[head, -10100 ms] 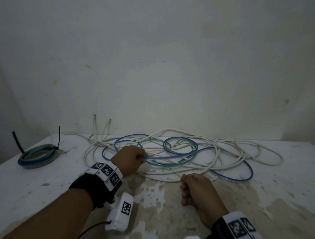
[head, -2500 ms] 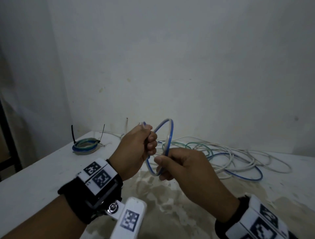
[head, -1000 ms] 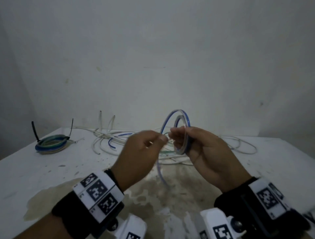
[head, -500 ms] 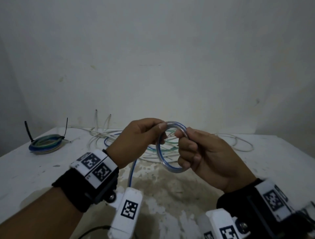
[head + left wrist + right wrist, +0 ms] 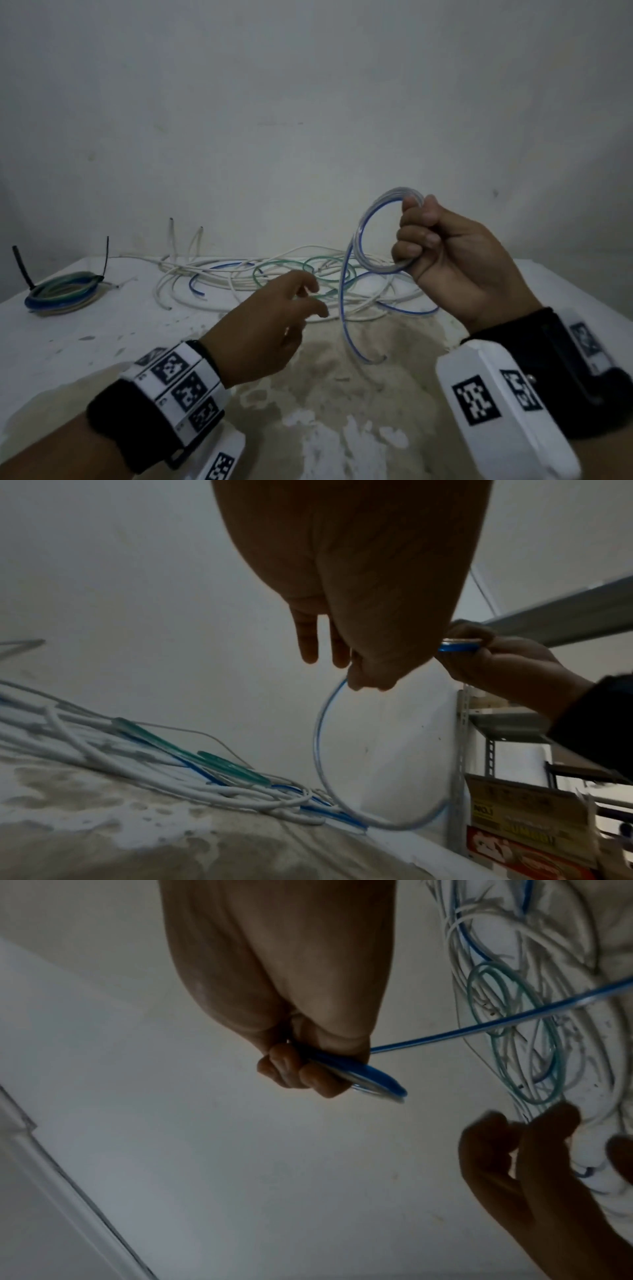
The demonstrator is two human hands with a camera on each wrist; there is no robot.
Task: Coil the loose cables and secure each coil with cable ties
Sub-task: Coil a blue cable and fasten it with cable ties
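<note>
My right hand grips a small coil of clear, blue-striped cable, raised above the table at the right. The cable's loose tail hangs from the coil down to the tabletop. My left hand hovers lower at centre, over the cable pile, with its fingers loosely spread and nothing in them. In the right wrist view the curled fingers clamp the coil, and the left hand is spread beneath. The left wrist view shows the tail's loop running behind my fingertips.
A tangle of white, green and blue cables lies at the back of the white table, against the wall. A tied coil with black ties sticking up lies far left. Metal shelving with boxes stands to the right.
Half a second ago both hands held the coil at centre. The left hand has let go and dropped, and the right hand has lifted the coil up and to the right.
</note>
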